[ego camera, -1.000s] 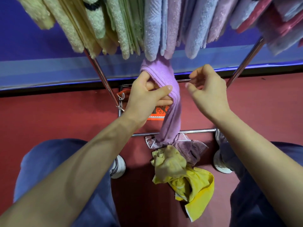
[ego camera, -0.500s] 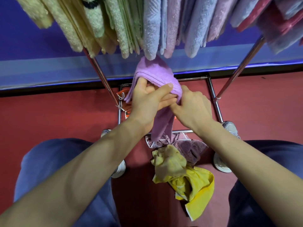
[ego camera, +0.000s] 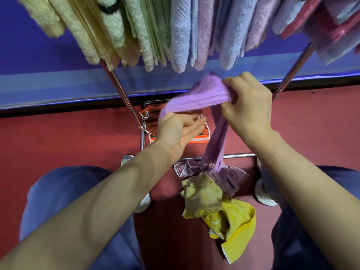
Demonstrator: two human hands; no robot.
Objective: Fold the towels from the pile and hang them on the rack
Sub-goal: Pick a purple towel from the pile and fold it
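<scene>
A person is holding a purple towel [ego camera: 198, 98] below a rack [ego camera: 124, 96] of hanging towels [ego camera: 179, 36]
The right hand [ego camera: 247, 108] is gripping one end; the left hand [ego camera: 175, 129], fingers straight, is touching the other, above the pile [ego camera: 224, 209] on the floor [ego camera: 58, 143]

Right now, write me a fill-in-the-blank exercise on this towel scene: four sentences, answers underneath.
1. The towel held in the grip of the right hand is ____ in colour.
2. Its loose end hangs toward the pile, which lies on a floor coloured ____.
3. The cloth at the near end of that pile is bright ____.
4. The hung towels on the rack are ____ the left hand.

Answers: purple; red; yellow; above
</scene>
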